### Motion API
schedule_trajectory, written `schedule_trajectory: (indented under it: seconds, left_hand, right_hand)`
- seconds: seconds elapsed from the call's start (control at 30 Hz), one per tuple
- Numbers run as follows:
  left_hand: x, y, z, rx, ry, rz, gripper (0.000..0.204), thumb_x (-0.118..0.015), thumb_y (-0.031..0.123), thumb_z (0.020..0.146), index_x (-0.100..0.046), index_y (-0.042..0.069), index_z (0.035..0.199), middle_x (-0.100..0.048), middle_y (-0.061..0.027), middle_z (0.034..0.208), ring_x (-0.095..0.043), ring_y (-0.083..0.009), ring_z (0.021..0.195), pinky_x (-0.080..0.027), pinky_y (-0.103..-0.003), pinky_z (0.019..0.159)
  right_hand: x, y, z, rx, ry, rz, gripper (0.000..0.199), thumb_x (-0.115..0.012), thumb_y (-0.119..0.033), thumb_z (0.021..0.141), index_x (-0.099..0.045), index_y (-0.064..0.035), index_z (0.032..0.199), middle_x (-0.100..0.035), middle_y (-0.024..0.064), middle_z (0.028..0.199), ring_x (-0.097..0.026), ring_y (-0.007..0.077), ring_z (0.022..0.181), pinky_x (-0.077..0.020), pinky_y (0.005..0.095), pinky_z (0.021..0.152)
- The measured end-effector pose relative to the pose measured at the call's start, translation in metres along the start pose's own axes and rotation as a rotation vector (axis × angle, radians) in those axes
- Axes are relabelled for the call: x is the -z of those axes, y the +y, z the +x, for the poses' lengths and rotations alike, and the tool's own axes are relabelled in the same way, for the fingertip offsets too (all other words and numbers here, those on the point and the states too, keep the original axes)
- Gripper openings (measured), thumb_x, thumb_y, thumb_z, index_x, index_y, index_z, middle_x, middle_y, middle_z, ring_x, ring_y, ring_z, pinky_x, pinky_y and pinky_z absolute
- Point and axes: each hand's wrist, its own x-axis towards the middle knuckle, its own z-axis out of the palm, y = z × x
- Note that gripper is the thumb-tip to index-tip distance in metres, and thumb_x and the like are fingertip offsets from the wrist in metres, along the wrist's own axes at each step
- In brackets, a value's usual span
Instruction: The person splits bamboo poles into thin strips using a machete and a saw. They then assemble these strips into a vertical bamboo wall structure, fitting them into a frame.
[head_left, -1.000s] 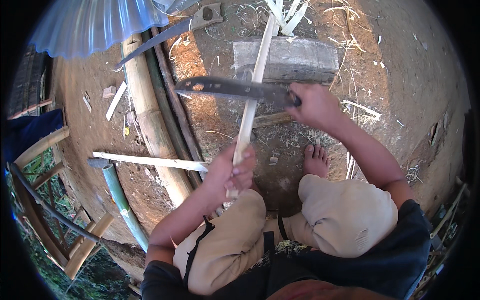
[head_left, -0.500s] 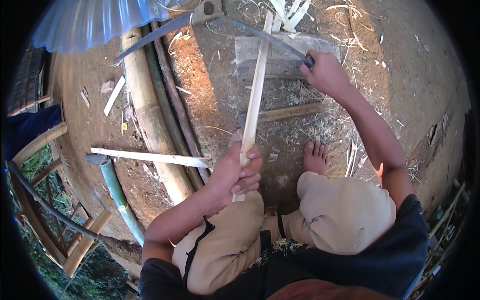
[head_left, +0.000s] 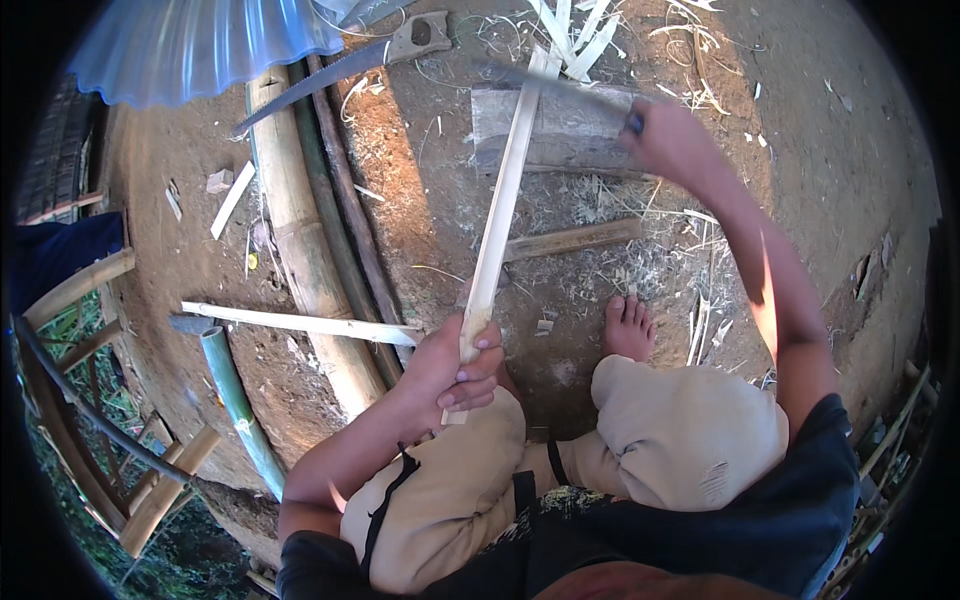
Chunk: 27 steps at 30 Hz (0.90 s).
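My left hand (head_left: 458,368) is closed round the lower end of a pale bamboo strip (head_left: 505,205), which slants up and away from me. Its far end reaches over a short wooden block (head_left: 585,135) on the ground. My right hand (head_left: 665,145) grips the dark handle of a long knife (head_left: 575,92). The blade is blurred by motion and lies across the strip near its far end; whether it touches cannot be made out.
A handsaw (head_left: 345,72) lies on the left across a thick bamboo pole (head_left: 308,240). Another bamboo strip (head_left: 300,318) crosses that pole. Nearby is a green bamboo tube (head_left: 238,400). A wooden tool handle (head_left: 575,238) lies before the block. Shavings (head_left: 590,45) and corrugated plastic sheet (head_left: 205,45) are farther off.
My left hand and the strip have come slightly nearer to me and to the left. The knife and my right hand have shifted a little right, the blade lying flatter across the strip.
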Motion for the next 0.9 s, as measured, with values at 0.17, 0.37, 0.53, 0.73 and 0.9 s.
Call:
schedule_trajectory:
  seconds: [0.17, 0.37, 0.53, 0.73, 0.9]
  left_hand:
    - [0.004, -0.002, 0.011, 0.001, -0.003, -0.014, 0.04, -0.021, 0.038, 0.108, -0.039, 0.014, 0.082, -0.029, 0.0045, 0.054, -0.02, -0.0081, 0.032, -0.02, -0.027, 0.034]
    - [0.001, -0.011, 0.002, 0.022, 0.037, 0.016, 0.037, -0.022, 0.035, 0.107, -0.039, 0.014, 0.082, -0.029, 0.0034, 0.054, -0.02, -0.0092, 0.032, -0.02, -0.027, 0.034]
    - [-0.01, -0.005, 0.0, 0.015, 0.027, 0.01, 0.037, -0.022, 0.034, 0.107, -0.039, 0.014, 0.082, -0.029, 0.0028, 0.054, -0.02, -0.0094, 0.032, -0.02, -0.028, 0.034]
    - [-0.005, -0.01, 0.0, 0.021, 0.047, 0.024, 0.039, -0.02, 0.036, 0.107, -0.039, 0.014, 0.082, -0.029, 0.0027, 0.054, -0.021, -0.0095, 0.032, -0.02, -0.028, 0.035]
    - [-0.005, -0.008, 0.002, 0.003, 0.062, 0.035, 0.04, -0.021, 0.04, 0.107, -0.039, 0.014, 0.082, -0.029, 0.0025, 0.054, -0.02, -0.0099, 0.033, -0.02, -0.028, 0.035]
  right_hand:
    - [-0.031, -0.061, -0.096, 0.452, 0.041, -0.005, 0.017, -0.07, -0.02, 0.083, -0.065, -0.0096, 0.096, -0.07, 0.0115, 0.078, -0.071, 0.0278, 0.07, -0.0584, 0.0416, 0.064]
    - [-0.02, -0.044, -0.04, 0.102, 0.008, -0.03, 0.02, -0.067, -0.023, 0.089, -0.067, -0.0058, 0.1, -0.071, 0.0161, 0.083, -0.072, 0.0304, 0.073, -0.0593, 0.044, 0.069]
    - [-0.027, -0.048, -0.055, 0.359, 0.077, -0.022, 0.019, -0.07, -0.022, 0.088, -0.065, -0.0052, 0.096, -0.07, 0.0143, 0.079, -0.072, 0.0314, 0.075, -0.0596, 0.0445, 0.071]
    - [-0.012, -0.023, -0.011, -0.024, 0.001, 0.101, 0.022, -0.065, -0.021, 0.092, -0.067, -0.0015, 0.101, -0.072, 0.0145, 0.084, -0.072, 0.028, 0.073, -0.0604, 0.041, 0.072]
    - [-0.026, -0.039, -0.046, 0.288, 0.041, 0.038, 0.019, -0.068, -0.021, 0.087, -0.067, -0.0038, 0.094, -0.071, 0.0163, 0.082, -0.072, 0.0305, 0.076, -0.0586, 0.0455, 0.07]
